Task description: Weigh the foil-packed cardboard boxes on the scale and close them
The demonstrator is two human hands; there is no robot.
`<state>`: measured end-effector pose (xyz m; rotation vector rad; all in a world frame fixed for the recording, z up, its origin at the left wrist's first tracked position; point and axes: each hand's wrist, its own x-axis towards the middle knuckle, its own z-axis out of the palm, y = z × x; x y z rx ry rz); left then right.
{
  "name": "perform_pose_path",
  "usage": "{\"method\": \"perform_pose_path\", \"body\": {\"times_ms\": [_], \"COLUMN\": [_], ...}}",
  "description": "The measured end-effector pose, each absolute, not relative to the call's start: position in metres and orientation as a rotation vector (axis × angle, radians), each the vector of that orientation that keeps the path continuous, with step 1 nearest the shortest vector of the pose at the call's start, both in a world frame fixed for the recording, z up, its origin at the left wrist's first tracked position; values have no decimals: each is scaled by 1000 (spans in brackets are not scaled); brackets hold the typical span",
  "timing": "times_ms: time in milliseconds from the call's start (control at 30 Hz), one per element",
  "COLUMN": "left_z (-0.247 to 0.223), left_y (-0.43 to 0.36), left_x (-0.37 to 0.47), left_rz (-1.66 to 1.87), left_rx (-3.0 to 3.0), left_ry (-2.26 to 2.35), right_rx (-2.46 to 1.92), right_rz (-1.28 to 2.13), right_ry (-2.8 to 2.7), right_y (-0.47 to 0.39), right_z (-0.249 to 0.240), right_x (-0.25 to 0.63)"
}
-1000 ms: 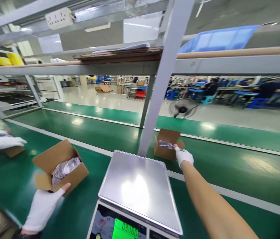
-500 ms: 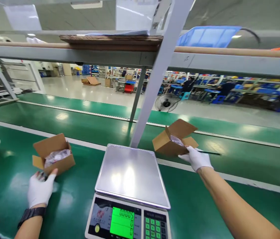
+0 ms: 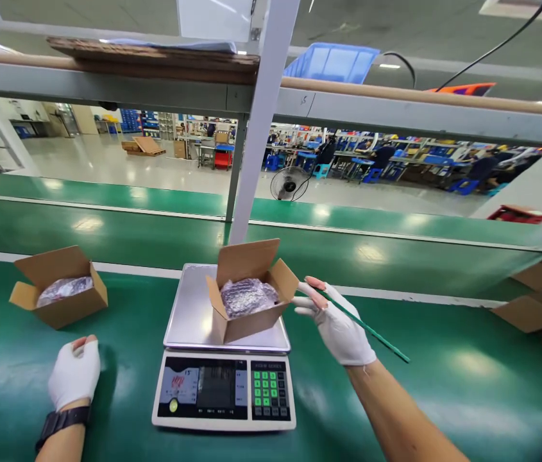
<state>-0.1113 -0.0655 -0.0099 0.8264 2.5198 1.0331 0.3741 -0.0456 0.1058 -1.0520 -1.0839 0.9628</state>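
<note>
A small open cardboard box (image 3: 251, 327) sits on the metal pan (image 3: 186, 308) of a digital scale (image 3: 225, 420), with a clear-wrapped bundle (image 3: 249, 297) inside. Beside the box's right flap is my right hand (image 3: 338, 324) in a white glove with bare fingertips. A thin green stick (image 3: 381, 339) is held across it between thumb and fingers. My left hand (image 3: 76, 372), also gloved, is closed over the green surface; whatever its fingers hold, if anything, is hidden. Above it stands a second open box (image 3: 73, 308), holding a similar wrapped bundle (image 3: 65, 290).
A white post (image 3: 261, 128) rises behind the scale to a shelf beam (image 3: 396, 115). On the shelf are a blue crate (image 3: 333, 63) and a brown board (image 3: 155, 62). More cardboard boxes (image 3: 535, 311) lie at the far right. A fan (image 3: 290, 185) stands beyond the green bench (image 3: 155, 244).
My right hand has brought its box left onto the scale pan and loosened from it, keeping the stick. My left hand has drawn back from the left box. The scale's green display went dark.
</note>
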Motion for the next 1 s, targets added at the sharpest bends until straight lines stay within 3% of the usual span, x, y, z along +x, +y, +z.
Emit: {"method": "perform_pose_path", "body": {"times_ms": [133,267,467,700,833,1000], "left_z": [-12,-11,-9,19,68,131], "left_y": [-81,-90,-91,-89,-88,-88], "left_x": [-103,-89,-71,-44,-13,47], "left_rz": [1027,1007,915,1207,1471,1439], "left_rx": [868,901,1053,1272,1291,1548], "left_ry": [2563,2575,2531,2112,1800,1488], "right_rx": [-1079,-1264,-1301,-1189,-1004,-1004], "right_rz": [1115,947,837,913,823,776], "right_ry": [-744,-678,-635,-558,-704,-1243], "right_y": [-42,-43,-49,-50,-67,-94], "right_z": [45,-19,-39,-3,64,148], "right_x": [386,401,406,412,400,338]}}
